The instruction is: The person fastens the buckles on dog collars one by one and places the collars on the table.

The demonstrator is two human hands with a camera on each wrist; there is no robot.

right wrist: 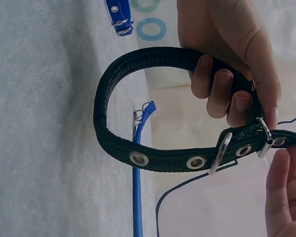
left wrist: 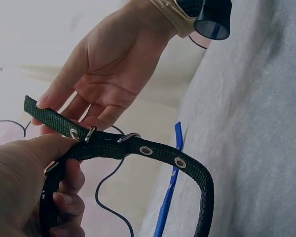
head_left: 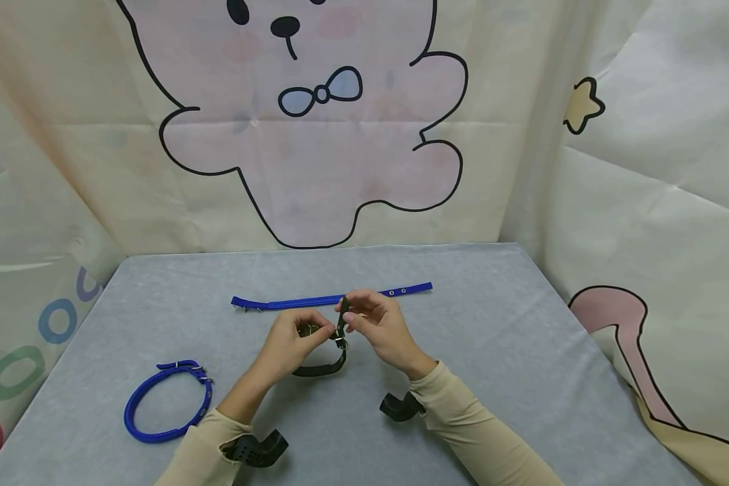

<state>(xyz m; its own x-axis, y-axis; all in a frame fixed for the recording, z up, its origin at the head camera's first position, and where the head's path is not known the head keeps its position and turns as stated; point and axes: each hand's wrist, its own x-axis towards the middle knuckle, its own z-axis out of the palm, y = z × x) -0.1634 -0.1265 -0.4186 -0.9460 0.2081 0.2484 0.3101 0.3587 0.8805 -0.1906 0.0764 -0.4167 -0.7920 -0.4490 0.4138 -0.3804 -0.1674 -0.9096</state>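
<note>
A dark green pet collar [head_left: 322, 370] with metal eyelets is held above the table, bent into a loop. My left hand [head_left: 294, 337] grips it by the buckle end, fingers curled round the strap in the right wrist view. The strap's tail [left wrist: 52, 116] runs through the metal buckle [right wrist: 265, 138] and sticks out beyond it. Thumb and fingers of my right hand [head_left: 384, 332] pinch that tail near its tip. A metal ring [left wrist: 129, 138] sits on the strap beside the buckle.
Behind the hands, a blue collar [head_left: 304, 302] lies stretched out on the grey-covered table [head_left: 522, 405]. Another blue collar [head_left: 136, 413], fastened into a ring, lies at the left beside my left forearm. Printed curtains [head_left: 401, 169] stand around the table.
</note>
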